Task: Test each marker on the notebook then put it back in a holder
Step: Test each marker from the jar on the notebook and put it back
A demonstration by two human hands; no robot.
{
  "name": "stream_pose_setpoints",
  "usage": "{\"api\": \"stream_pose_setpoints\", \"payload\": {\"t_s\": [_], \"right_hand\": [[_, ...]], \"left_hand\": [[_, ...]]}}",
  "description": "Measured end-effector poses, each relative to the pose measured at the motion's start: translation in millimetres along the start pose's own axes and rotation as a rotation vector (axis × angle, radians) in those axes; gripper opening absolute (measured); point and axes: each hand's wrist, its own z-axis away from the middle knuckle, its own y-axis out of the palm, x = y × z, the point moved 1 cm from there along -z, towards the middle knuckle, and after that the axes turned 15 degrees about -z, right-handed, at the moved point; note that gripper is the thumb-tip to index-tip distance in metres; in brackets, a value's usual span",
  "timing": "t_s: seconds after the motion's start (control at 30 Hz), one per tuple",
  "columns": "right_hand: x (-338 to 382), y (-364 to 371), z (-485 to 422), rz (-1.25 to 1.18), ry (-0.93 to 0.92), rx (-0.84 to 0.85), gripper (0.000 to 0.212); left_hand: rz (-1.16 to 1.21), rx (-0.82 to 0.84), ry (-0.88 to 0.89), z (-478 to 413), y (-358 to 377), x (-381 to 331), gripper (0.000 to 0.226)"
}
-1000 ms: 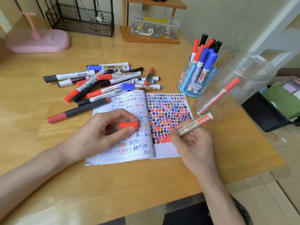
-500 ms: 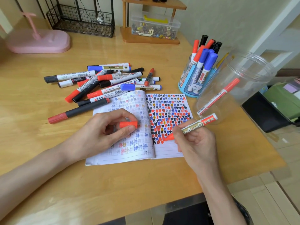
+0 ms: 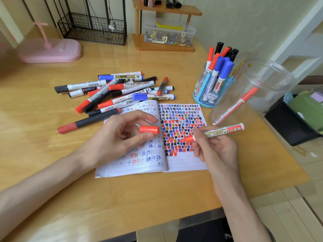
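One slim red-and-white plastic whiteboard marker (image 3: 218, 132) is sitting uncapped in the right hand (image 3: 215, 151), fingers pinching the barrel just behind the nib, tip hovering at the scribbled right page of the open lined paper notebook (image 3: 183, 165); contact cannot be told. Left hand (image 3: 115, 137) is pinching the small red plastic cap (image 3: 149, 129) between thumb and forefinger over the left page. Marker is looking light, rigid and smooth, so gripping mid-barrel seems best, keeping clear of the wet nib when capping and dropping it into the blue plastic cup holder (image 3: 198, 95).
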Motion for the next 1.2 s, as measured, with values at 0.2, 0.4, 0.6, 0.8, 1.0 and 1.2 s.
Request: {"api": "stream_pose_setpoints", "payload": {"t_s": [0.2,0.4,0.6,0.8,1.0,1.2], "right_hand": [[13,15,-19,-0.059,-0.061,0.035,0.007],[1,27,-26,-0.129,-0.066,0.074,0.005],[-6,32,-22,-0.038,-0.087,0.23,0.003],[-5,33,-20,-0.083,-0.015,0.223,0.026],[-6,33,-20,-0.028,-0.068,0.182,0.024],[-9,33,-19,-0.046,-0.074,0.203,0.02]], "left_hand": [[0.135,-0.024,-0.043,-14,23,-16,0.019],[0.194,-0.079,-0.058,-20,27,-12,0.022],[0.205,-0.079,-0.044,-19,29,-7,0.02],[0.244,-0.088,-0.043,-17,29,-7,0.02],[0.182,-0.106,-0.046,-14,29,-6,0.018],[0.237,-0.129,-0.046,-14,29,-5,0.015]]}}
